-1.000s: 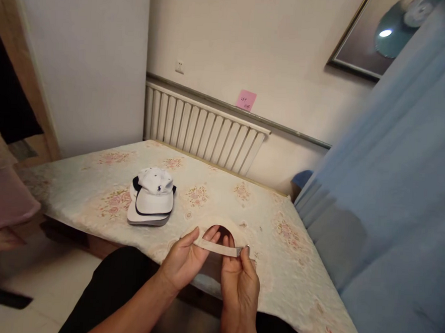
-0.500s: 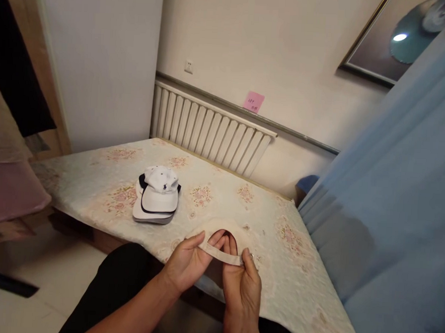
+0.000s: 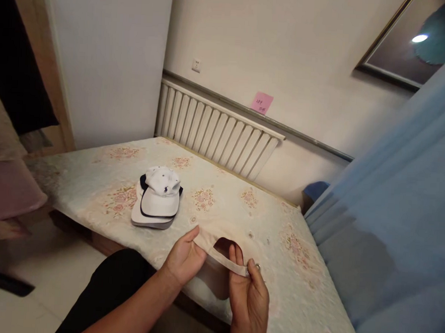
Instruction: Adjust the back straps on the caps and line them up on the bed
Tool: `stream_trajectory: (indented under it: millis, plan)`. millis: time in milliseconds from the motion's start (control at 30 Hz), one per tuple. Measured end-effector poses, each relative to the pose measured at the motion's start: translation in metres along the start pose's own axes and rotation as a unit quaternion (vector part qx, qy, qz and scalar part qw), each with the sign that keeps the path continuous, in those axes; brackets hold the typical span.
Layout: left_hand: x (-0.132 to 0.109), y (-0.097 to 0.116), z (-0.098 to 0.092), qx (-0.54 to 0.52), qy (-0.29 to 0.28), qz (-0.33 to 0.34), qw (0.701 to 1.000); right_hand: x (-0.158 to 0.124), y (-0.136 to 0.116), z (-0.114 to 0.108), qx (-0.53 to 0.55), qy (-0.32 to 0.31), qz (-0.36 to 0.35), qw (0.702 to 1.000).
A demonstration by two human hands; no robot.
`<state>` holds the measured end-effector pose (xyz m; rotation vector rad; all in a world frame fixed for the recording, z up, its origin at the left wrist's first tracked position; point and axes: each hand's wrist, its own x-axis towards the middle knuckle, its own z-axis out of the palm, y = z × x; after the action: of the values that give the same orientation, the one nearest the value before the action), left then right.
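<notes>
My left fingers slid outward, pinching the cap; right fingers pinch its strap, so tension should stay gentle.

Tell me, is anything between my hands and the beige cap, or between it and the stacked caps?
Nothing visible blocks your hands: your left hand holds the beige cap at one edge, your right hand its strap by the buckle. Toward the stacked caps, only your left hand is in between.
</notes>
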<state>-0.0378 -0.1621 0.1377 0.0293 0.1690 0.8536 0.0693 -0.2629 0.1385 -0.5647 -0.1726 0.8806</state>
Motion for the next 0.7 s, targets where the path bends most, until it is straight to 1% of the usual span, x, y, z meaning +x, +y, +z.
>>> stream_trajectory:
  millis: [67, 133, 233, 300, 333, 367, 400, 467, 533, 600, 633, 700]
  plan:
    - [0.019, 0.004, 0.004, 0.005, -0.012, -0.008, 1.0, 0.024, -0.002, 0.001, 0.0, 0.003, 0.009, 1.0]
    - [0.042, 0.008, 0.015, 0.017, -0.023, -0.024, 0.999, 0.051, -0.006, 0.007, 0.009, 0.004, 0.017, 1.0]
    - [0.075, 0.019, 0.032, 0.036, -0.056, -0.039, 0.997, 0.085, -0.014, 0.02, 0.006, -0.023, 0.01, 1.0]
    - [0.095, 0.027, 0.035, 0.045, -0.092, -0.053, 0.993, 0.101, -0.016, 0.02, -0.005, -0.051, -0.003, 0.999]
    - [0.104, 0.031, 0.032, 0.047, -0.111, -0.064, 0.991, 0.107, -0.013, 0.016, -0.007, -0.057, -0.007, 0.998]
    - [0.113, 0.034, 0.024, 0.049, -0.125, -0.077, 0.988, 0.113, -0.008, 0.008, -0.005, -0.055, -0.007, 0.998]
    - [0.122, 0.037, 0.012, 0.05, -0.135, -0.091, 0.985, 0.117, 0.0, -0.003, 0.0, -0.046, -0.002, 0.999]
    - [0.137, 0.042, -0.021, 0.053, -0.138, -0.126, 0.981, 0.124, 0.023, -0.035, 0.011, -0.012, 0.023, 1.0]
    - [0.147, 0.046, -0.059, 0.062, -0.109, -0.162, 0.979, 0.126, 0.05, -0.069, 0.009, 0.011, 0.06, 0.998]
    - [0.152, 0.05, -0.093, 0.074, -0.073, -0.184, 0.977, 0.123, 0.074, -0.098, 0.008, 0.032, 0.088, 0.996]
    - [0.152, 0.053, -0.106, 0.079, -0.066, -0.191, 0.976, 0.121, 0.083, -0.108, 0.011, 0.037, 0.096, 0.995]
    - [0.151, 0.058, -0.122, 0.081, -0.065, -0.207, 0.973, 0.117, 0.094, -0.121, 0.018, 0.034, 0.107, 0.994]
